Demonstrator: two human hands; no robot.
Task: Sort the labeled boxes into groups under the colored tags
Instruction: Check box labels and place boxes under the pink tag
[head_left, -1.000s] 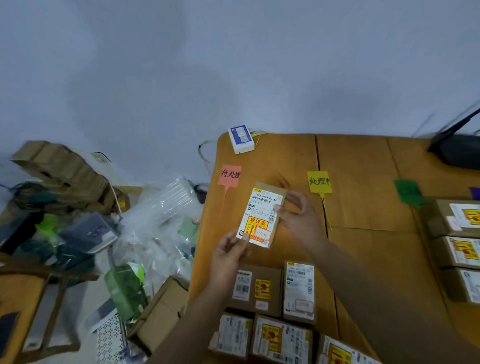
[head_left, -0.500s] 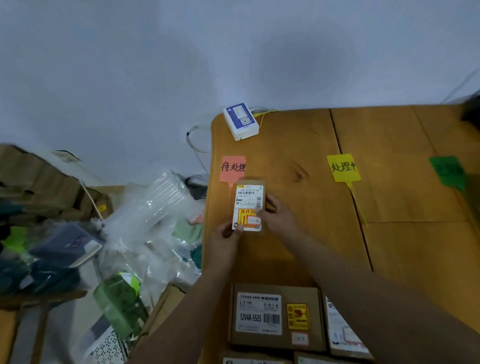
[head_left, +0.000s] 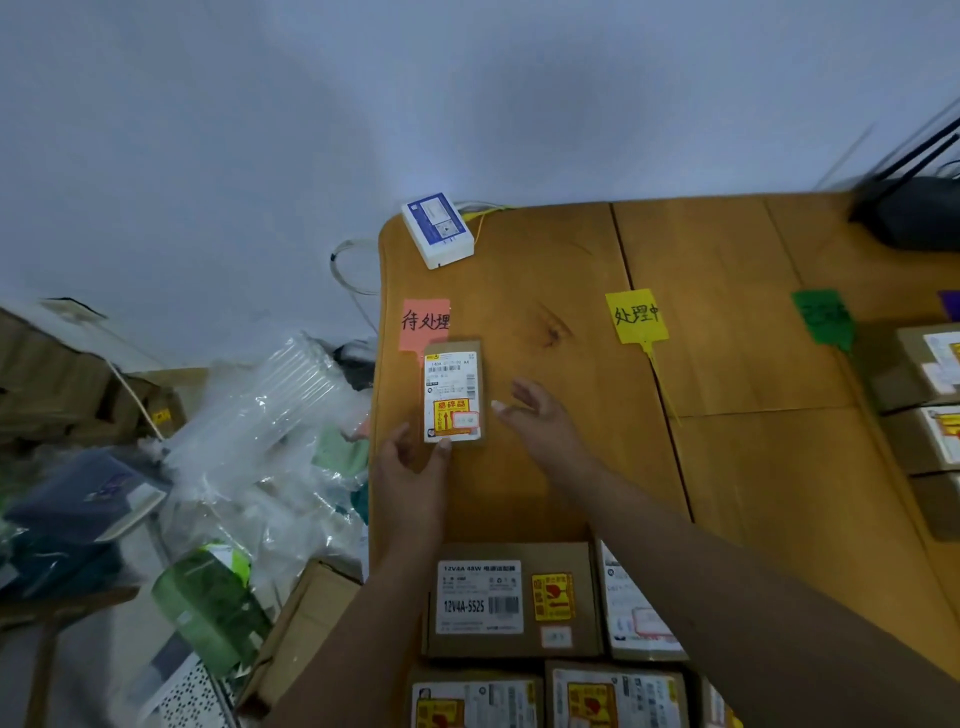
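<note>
Just under the pink tag (head_left: 423, 322), at its 6 o'clock, the box (head_left: 453, 395) lies flat on the table (head_left: 753, 467), label up. At the box's 7 o'clock the left hand (head_left: 410, 478) is released, one fingertip touching the near edge. At 3 o'clock the right hand (head_left: 540, 421) is spread loose, apart from it. A yellow tag (head_left: 636, 314) and a green tag (head_left: 823, 317) lie farther toward 3 o'clock.

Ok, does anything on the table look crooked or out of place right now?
Only a small thing: the box under the pink tag lies straight but covers the tag's lower edge. Nothing on the table looks spilled or damaged.
</note>
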